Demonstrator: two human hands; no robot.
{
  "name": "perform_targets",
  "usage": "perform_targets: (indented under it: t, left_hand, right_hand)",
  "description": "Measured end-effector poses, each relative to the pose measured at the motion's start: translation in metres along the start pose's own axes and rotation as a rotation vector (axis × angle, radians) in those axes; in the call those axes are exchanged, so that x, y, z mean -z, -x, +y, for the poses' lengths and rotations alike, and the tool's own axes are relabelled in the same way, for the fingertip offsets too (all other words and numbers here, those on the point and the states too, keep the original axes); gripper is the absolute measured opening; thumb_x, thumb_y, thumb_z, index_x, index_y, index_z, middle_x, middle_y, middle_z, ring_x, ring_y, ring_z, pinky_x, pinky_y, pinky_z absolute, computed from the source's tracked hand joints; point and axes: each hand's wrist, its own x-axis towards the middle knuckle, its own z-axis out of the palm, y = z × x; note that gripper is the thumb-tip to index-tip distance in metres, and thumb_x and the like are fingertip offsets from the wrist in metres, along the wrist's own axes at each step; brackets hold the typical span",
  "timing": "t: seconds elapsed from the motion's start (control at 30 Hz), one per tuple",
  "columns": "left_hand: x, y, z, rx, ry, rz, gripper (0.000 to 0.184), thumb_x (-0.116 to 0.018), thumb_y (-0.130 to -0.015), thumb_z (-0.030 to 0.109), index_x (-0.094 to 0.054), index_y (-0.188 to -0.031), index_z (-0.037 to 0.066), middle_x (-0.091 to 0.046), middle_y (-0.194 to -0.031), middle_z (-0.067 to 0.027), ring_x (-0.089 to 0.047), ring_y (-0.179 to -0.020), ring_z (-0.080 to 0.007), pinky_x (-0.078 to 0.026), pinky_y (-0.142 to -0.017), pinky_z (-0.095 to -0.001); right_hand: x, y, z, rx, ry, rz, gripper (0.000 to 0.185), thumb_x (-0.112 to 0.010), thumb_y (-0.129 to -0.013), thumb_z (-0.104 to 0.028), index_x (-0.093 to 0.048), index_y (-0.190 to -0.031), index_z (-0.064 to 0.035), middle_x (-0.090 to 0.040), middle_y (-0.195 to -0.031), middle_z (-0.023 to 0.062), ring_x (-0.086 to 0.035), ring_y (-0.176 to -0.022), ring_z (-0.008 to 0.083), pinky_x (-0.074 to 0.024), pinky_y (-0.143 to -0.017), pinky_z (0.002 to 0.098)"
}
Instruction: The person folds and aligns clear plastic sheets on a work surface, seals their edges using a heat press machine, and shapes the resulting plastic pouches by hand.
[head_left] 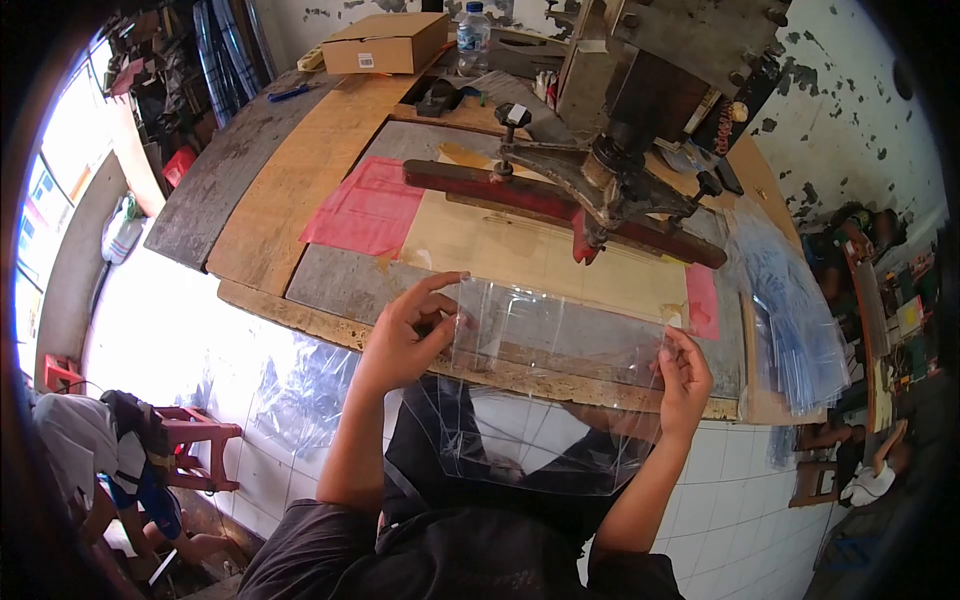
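A clear plastic sheet [560, 350] with fold lines hangs between my two hands over the front edge of the worktable, its lower part drooping above my lap. My left hand [412, 330] pinches its upper left side between thumb and fingers. At the upper right side, my right hand [682, 372] grips the sheet the same way. Just beyond lies a press bed with a cream sheet [530, 250] and pink sheets [362, 208] on it. Above the bed hangs a long red and dark press bar [560, 215], fixed to a metal bracket.
A stack of clear plastic sheets [795, 310] lies at the table's right. Toward the back are a cardboard box [385, 44] and a water bottle [473, 40]. A red stool [200, 445] stands at lower left, near loose plastic [305, 390]. Other people sit at both sides.
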Motion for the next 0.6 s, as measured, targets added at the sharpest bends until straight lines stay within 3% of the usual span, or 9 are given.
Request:
perform_targets:
  t: [0.27, 0.37, 0.43, 0.6]
  left_hand:
    - [-0.0003, -0.0006, -0.0038, -0.029, -0.026, 0.017, 0.055, -0.061, -0.097, -0.003, -0.057, -0.151, 0.004, -0.074, -0.101, -0.0065, -0.069, -0.08, -0.0082, -0.057, -0.073, -0.0264]
    - [-0.0006, -0.0002, -0.0012, -0.014, -0.007, 0.004, 0.052, -0.058, -0.099, -0.006, -0.053, -0.15, -0.002, -0.075, -0.1, -0.0058, -0.07, -0.087, -0.0091, -0.054, -0.073, -0.0242]
    - [-0.0006, -0.0007, -0.0039, -0.012, 0.004, 0.011, 0.055, -0.06, -0.097, -0.003, -0.056, -0.151, 0.004, -0.075, -0.099, -0.0066, -0.068, -0.079, -0.008, -0.056, -0.072, -0.0261]
    - [-0.001, -0.0007, -0.0025, -0.026, -0.007, 0.005, 0.055, -0.059, -0.097, -0.004, -0.056, -0.152, 0.003, -0.075, -0.099, -0.0072, -0.068, -0.078, -0.0082, -0.056, -0.072, -0.0266]
  right_hand:
    - [0.0008, 0.0001, 0.0014, -0.005, -0.001, 0.002, 0.032, -0.074, -0.102, -0.009, -0.072, -0.132, 0.0012, -0.069, -0.106, 0.0018, -0.062, -0.086, 0.0083, -0.0523, -0.076, 0.0243]
    - [0.0015, 0.0005, 0.0027, -0.006, -0.004, 0.001, 0.032, -0.074, -0.101, -0.008, -0.072, -0.132, 0.0013, -0.069, -0.106, 0.0017, -0.062, -0.086, 0.0084, -0.0522, -0.076, 0.0244]
    - [0.0023, -0.0002, 0.0036, -0.007, -0.009, 0.001, 0.032, -0.074, -0.101, -0.008, -0.072, -0.132, 0.0014, -0.068, -0.106, 0.0017, -0.061, -0.086, 0.0085, -0.0521, -0.076, 0.0244]
    - [0.0016, 0.0002, 0.0, -0.003, 0.001, -0.007, 0.033, -0.074, -0.102, -0.009, -0.072, -0.133, 0.0016, -0.068, -0.105, 0.0014, -0.061, -0.086, 0.0081, -0.0519, -0.077, 0.0243]
